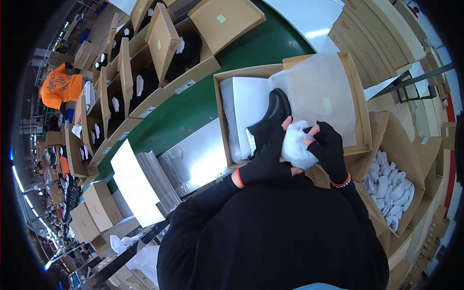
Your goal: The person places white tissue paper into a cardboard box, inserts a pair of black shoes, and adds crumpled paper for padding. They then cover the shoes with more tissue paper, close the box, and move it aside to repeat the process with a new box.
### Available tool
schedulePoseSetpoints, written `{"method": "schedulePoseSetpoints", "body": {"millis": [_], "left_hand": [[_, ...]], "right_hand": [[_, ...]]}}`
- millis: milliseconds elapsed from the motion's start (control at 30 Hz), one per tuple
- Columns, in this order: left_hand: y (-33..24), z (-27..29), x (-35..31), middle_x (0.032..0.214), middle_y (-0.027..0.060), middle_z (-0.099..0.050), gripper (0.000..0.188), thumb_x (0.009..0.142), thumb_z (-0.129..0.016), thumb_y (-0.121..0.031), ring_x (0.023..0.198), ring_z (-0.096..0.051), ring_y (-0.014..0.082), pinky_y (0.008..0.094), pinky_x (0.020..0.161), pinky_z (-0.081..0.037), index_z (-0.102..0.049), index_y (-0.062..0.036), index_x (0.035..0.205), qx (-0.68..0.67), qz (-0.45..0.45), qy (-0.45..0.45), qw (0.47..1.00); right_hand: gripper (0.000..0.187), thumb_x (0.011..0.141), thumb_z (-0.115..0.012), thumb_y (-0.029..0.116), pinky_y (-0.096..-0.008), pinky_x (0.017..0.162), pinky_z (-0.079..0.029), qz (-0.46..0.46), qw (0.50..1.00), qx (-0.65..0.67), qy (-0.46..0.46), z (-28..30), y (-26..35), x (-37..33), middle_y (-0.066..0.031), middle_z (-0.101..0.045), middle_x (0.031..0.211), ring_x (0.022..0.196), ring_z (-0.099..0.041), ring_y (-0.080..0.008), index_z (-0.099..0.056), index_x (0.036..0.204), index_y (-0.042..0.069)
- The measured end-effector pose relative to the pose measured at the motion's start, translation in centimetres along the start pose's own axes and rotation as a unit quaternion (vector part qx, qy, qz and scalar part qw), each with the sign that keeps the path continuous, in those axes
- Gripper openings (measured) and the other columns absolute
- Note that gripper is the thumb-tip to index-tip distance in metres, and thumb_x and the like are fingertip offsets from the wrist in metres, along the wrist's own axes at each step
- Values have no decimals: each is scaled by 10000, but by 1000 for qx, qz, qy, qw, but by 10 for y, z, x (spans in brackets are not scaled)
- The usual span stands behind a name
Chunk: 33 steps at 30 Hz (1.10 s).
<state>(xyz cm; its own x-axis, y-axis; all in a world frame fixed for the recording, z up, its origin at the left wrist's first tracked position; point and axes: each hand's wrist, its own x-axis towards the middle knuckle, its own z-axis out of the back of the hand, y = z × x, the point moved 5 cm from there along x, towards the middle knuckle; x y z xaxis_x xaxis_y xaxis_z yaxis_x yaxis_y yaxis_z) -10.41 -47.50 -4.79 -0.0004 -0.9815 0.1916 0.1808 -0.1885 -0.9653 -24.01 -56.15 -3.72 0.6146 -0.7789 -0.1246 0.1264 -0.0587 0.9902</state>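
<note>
A crumpled white paper wad (297, 147) sits between my hands, in front of my chest. My left hand (268, 157), in a black fingerless glove, cups it from the left; fingertips show above and below it. From the right, my right hand (329, 145), gloved the same way, pinches the wad's edge with thumb and fingers. Beside my left hand a black ankle boot (275, 111) lies in an open cardboard shoebox (357, 82), its top partly covered by my glove. White card (246, 96) and thin tissue paper (319, 82) line the box.
Open boxes of black footwear (159, 77) line the green table (198, 106) at left. A stack of white sheets (140, 183) stands nearer. At right are a carton of white paper wads (389, 188) and stacked shoeboxes (377, 34). A person in orange (60, 89) works far left.
</note>
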Motion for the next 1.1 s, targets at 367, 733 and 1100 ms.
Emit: {"method": "schedulePoseSetpoints", "body": {"millis": [367, 733, 1100], "left_hand": [[126, 91, 95, 955, 162, -635, 534, 617, -733, -95, 893, -614, 355, 424, 765, -492, -527, -108, 1109, 308, -2, -116, 944], [192, 64, 138, 1126, 139, -542, 441, 764, -583, -39, 918, -579, 334, 446, 742, -505, -508, -93, 1195, 394, -17, -157, 906], [190, 135, 105, 1093, 127, -606, 408, 850, -655, -212, 944, -616, 253, 347, 791, -488, -552, -96, 1228, 248, 15, -142, 958]], "right_hand": [[862, 761, -743, 311, -398, 997, -391, 31, 771, -567, -288, 130, -62, 10, -251, -455, 1324, 1211, -460, -368, -289, 1403, -43], [470, 739, -773, 274, -374, 777, -460, -20, 873, -398, -282, 131, -90, -10, -146, -585, 978, 906, -587, -269, -559, 1074, 24], [555, 778, -695, 211, -473, 980, -373, 88, 847, -481, -209, 118, -135, 31, -239, -454, 1283, 1197, -437, -399, -470, 1263, 62]]}}
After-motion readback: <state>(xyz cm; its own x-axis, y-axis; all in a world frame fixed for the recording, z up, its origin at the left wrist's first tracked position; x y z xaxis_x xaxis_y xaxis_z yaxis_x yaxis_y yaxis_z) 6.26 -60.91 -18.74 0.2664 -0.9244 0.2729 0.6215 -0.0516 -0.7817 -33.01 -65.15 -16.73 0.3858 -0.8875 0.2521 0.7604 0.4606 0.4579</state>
